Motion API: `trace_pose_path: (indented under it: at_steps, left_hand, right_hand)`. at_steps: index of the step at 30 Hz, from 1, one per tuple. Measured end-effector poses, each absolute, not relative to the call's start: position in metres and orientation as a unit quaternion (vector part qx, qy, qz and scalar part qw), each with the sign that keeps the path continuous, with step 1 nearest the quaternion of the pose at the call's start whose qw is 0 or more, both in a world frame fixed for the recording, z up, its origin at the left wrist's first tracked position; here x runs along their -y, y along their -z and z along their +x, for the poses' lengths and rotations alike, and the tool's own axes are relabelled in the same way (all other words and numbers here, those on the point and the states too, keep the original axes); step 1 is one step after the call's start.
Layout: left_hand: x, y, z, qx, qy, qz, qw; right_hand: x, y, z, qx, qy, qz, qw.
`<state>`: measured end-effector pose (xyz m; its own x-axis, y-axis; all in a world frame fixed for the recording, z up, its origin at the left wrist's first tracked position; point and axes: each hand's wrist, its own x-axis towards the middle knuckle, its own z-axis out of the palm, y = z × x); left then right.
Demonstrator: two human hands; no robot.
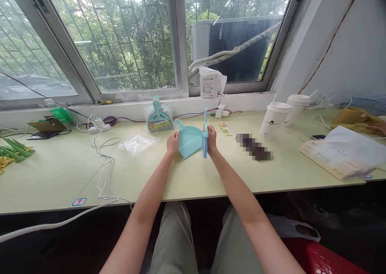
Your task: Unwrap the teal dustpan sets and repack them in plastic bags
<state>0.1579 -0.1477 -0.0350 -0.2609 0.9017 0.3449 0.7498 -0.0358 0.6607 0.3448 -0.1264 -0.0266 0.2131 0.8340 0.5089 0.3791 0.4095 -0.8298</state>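
In the middle of the desk, my left hand [173, 142] is closed on the left edge of a light turquoise dustpan [190, 140], whose handle points up and left. My right hand [211, 137] grips a small blue hand brush [205, 139], held upright and seen edge-on at the dustpan's right side. I cannot tell whether brush and pan touch. Behind to the left, a second dustpan and brush set [159, 119] in clear wrapping leans near the wall. A crumpled clear plastic wrapper [138, 144] lies left of my left hand. A small printed card [224, 129] rests right of my right hand.
Two white lidded cups [275, 119] and a tissue pack [340, 153] stand to the right, near a pixelated dark object [255, 147]. White cables [104, 165] cross the desk at left. A power strip [99, 125] and a phone [42, 135] lie at the back left.
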Motion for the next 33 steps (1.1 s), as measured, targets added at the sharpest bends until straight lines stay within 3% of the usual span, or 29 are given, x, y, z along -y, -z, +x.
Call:
trace_pose_path:
  at_steps: [3, 7, 10, 14, 19, 23, 26, 30, 33]
  left_hand:
    - [0.146, 0.036, 0.129, -0.767, -0.259, 0.582, 0.082]
    - [0.150, 0.031, 0.116, -0.798, -0.149, 0.584, 0.007]
    - [0.151, 0.027, 0.119, -0.802, -0.134, 0.581, -0.047]
    - [0.150, 0.027, 0.118, -0.805, -0.176, 0.558, -0.099]
    - [0.147, 0.036, 0.109, -0.778, -0.167, 0.605, -0.028]
    - [0.146, 0.042, 0.118, -0.754, -0.179, 0.632, -0.018]
    - [0.149, 0.044, 0.142, -0.716, -0.200, 0.667, 0.046]
    - [0.160, 0.043, 0.183, -0.565, -0.202, 0.788, 0.137]
    - [0.167, 0.036, 0.200, -0.485, -0.228, 0.840, 0.083]
  right_hand:
    - [0.124, 0.020, 0.365, 0.634, -0.079, -0.554, 0.534]
    - [0.122, 0.029, 0.388, 0.661, 0.046, -0.661, 0.351]
    - [0.118, 0.040, 0.395, 0.668, 0.044, -0.700, 0.249]
    - [0.114, 0.047, 0.397, 0.684, 0.019, -0.704, 0.191]
    - [0.113, 0.047, 0.396, 0.697, 0.022, -0.695, 0.175]
    - [0.110, 0.040, 0.403, 0.669, -0.006, -0.700, 0.249]
    - [0.111, 0.032, 0.403, 0.667, -0.046, -0.675, 0.312]
    - [0.119, 0.033, 0.384, 0.782, -0.042, -0.561, 0.267]
    - [0.124, 0.039, 0.370, 0.834, -0.026, -0.497, 0.239]
